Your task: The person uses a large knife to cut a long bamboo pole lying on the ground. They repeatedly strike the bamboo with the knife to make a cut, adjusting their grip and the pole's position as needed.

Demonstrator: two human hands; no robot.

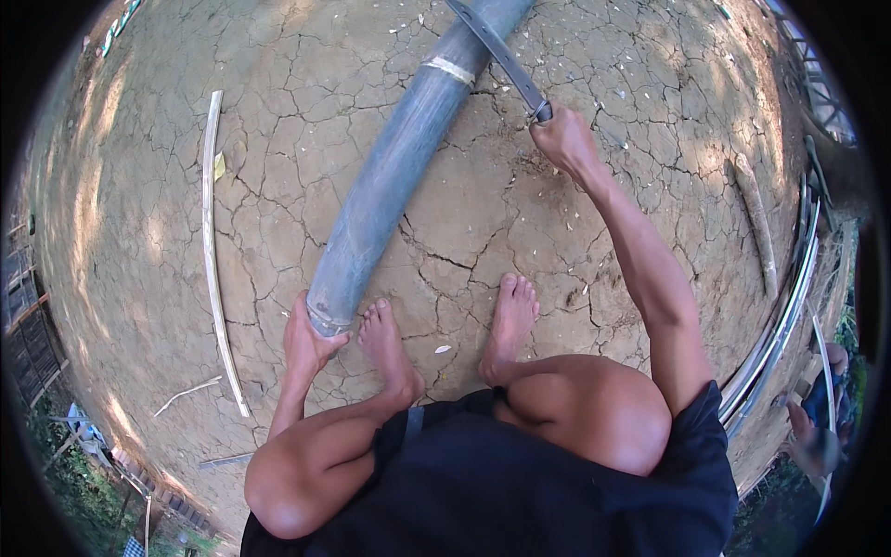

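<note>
1 bamboo pole (399,172) running near-left to far-right — 1 left hand (308,345) gripping its near end, 1 right hand (564,139) holding 1 machete (509,67), blade over the pole's far stretch — 1 pale strip (213,251) left.

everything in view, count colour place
bamboo: 1, blue-grey, centre to top
knife: 1, grey, over bamboo
long strip: 1, pale, left
leaf: 1, yellow, by long strip
twig: 1, pale, lower left
stick: 1, brown, right
strips: several, pale, right edge
person: 1, blue-clad, lower right
ground: 1, brown, throughout
clothes: one set, dark, bottom
feet: 2, bare, centre
left hand: 1, bare, holding bamboo's near end
right hand: 1, bare, gripping knife
</note>
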